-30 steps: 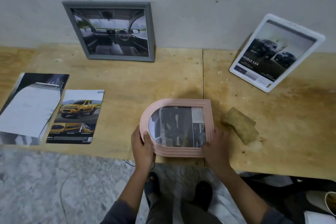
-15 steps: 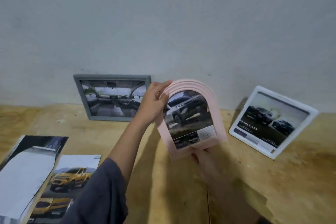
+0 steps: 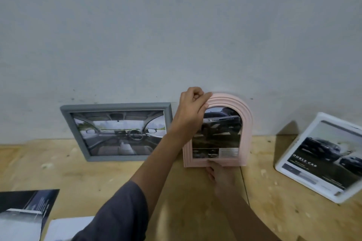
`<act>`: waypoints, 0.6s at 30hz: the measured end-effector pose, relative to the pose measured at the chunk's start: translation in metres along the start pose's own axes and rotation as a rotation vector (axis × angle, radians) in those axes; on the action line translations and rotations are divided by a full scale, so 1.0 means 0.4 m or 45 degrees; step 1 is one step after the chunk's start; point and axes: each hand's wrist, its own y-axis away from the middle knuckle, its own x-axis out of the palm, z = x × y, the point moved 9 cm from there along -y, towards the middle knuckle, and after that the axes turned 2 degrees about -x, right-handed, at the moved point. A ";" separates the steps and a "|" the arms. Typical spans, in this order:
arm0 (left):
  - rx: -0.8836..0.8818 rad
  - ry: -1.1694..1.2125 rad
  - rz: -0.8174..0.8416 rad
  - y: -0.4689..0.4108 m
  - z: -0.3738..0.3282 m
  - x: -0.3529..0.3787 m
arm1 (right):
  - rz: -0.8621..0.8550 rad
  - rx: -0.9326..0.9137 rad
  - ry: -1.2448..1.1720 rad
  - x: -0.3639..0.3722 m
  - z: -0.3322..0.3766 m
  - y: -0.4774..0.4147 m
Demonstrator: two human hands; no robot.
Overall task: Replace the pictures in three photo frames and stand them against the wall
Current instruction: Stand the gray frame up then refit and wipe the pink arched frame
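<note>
In the head view, the left hand grips the pink arched frame at the upper left of its arch. The thumb lies on the front rim and the other fingers are curled over the top edge. The right hand reaches to the bottom edge of this frame and touches it with the fingertips. It is blurred, so I cannot tell if the fingers close round the edge.

The pink arched frame stands upright between the two hands, low on the tabletop and close in front of the wall; I cannot tell if its top touches the wall. Its picture shows a dark car, and below it a small block of text that is too small to read.

Just left of the left hand, a grey frame leans on the wall and shows a car interior with a steering wheel. Well to the right of the right hand, a white frame leans tilted; its picture shows dark cars and the letters "OUBLE CAB". Below the left forearm, at the near left, lie printed papers, whose writing is unreadable.
</note>
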 end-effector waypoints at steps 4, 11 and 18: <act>0.205 -0.188 -0.210 0.015 -0.008 -0.015 | 0.040 0.035 -0.093 0.031 0.101 0.128; 0.118 -0.143 -0.225 0.018 0.006 -0.010 | 0.101 0.133 -0.130 0.033 0.114 0.110; -0.121 -0.072 -0.247 0.042 -0.005 -0.014 | 0.212 0.087 -0.128 0.008 0.149 0.122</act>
